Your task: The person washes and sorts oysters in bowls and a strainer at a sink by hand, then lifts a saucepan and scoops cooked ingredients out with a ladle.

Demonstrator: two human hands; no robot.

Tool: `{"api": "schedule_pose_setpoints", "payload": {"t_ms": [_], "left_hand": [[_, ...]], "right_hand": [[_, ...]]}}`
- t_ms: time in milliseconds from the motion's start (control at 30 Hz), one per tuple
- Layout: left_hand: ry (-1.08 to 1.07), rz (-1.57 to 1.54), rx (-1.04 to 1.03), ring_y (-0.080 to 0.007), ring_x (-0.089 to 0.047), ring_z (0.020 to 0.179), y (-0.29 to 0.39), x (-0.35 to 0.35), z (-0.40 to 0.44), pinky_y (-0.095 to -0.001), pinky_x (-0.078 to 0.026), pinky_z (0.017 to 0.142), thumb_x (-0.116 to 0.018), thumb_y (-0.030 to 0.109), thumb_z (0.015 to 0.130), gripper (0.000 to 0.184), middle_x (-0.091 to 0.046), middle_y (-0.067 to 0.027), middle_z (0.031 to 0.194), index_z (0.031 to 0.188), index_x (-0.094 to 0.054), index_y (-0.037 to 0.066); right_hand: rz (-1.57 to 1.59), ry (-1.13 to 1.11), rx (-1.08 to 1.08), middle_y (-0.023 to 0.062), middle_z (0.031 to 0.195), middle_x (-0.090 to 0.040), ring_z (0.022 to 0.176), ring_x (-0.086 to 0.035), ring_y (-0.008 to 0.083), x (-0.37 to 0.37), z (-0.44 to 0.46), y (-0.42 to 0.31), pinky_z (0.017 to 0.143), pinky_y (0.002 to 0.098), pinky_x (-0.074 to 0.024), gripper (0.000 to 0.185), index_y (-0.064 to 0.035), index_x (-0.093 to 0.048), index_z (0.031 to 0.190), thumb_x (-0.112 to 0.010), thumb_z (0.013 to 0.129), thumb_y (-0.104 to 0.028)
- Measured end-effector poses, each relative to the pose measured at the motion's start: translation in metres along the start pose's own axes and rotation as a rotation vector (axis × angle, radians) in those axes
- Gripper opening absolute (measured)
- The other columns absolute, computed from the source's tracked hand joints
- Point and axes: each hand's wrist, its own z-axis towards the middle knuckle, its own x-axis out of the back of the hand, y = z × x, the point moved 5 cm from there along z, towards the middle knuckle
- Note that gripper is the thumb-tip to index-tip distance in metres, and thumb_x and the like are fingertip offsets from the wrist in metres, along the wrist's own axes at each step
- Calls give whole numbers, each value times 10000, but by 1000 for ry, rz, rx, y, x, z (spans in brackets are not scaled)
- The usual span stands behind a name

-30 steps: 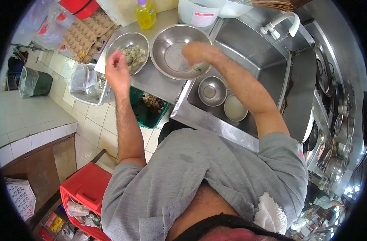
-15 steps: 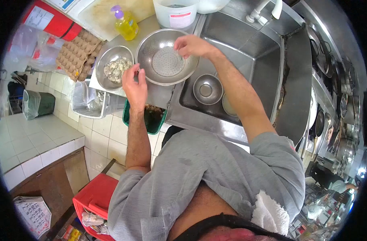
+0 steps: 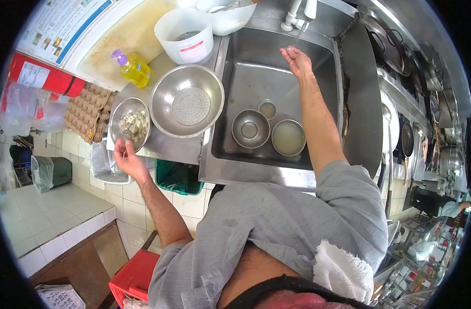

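Observation:
My right hand is held palm up over the back of the sink, open, its fingers under the tap's thin stream of water. On the left, my left hand is open at the near rim of a steel bowl, its fingers apart; whether they touch the rim I cannot tell. Pale and grey pieces that look like shucked shellfish lie in that bowl. To its right, a steel colander rests on the counter with nothing in it.
In the sink stand a steel bowl, a small cup and a bowl of cloudy liquid. A yellow soap bottle and a white bucket are behind the colander. Below the counter is a green bin.
My right hand has left the colander and moved right to the tap. My left hand has moved from between the colander and bowl to the bowl's near rim. The view has shifted.

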Motion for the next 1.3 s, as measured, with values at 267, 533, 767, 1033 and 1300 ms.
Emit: {"api": "schedule_pose_setpoints", "payload": {"t_ms": [267,533,767,1033,1300], "left_hand": [[172,284,-85,-214,-439,927,7,12,5,-348,-407,806,-636,119,793,311,-432,-113,1042,1083,-560,41],[43,-396,517,-243,-532,945,-40,0,1,-382,-501,752,-634,163,797,558,-494,-128,1123,1264,-342,74],[-146,-617,646,-257,-582,823,-46,-21,-15,-351,-554,599,-550,67,806,464,-507,-148,1079,1230,-362,43],[-128,-581,609,-256,-594,836,-34,-6,-34,-332,-560,591,-474,-26,764,484,-501,-154,1108,1229,-347,19],[-114,-630,611,-273,-566,886,-33,-1,-39,-370,-559,635,-493,-35,750,442,-489,-161,1116,1179,-389,-17]], "right_hand": [[-362,-56,207,219,888,-585,713,-634,317,-13,-20,-15,600,340,-553,260,128,-469,1054,-533,833,5],[-759,-316,159,139,808,-626,693,-636,202,-103,-89,15,622,289,-545,224,86,-549,1011,-563,803,3],[-912,-871,386,18,729,-632,644,-567,70,-279,-212,98,566,230,-462,150,-34,-636,855,-663,780,-161],[-963,-1131,482,67,658,-601,591,-555,163,-336,-280,200,547,300,-431,230,-45,-603,771,-689,738,-256],[-1564,-747,1035,131,1296,-388,1197,-345,308,-289,-254,133,943,531,-229,425,-171,-570,1104,-655,723,-338]]}}
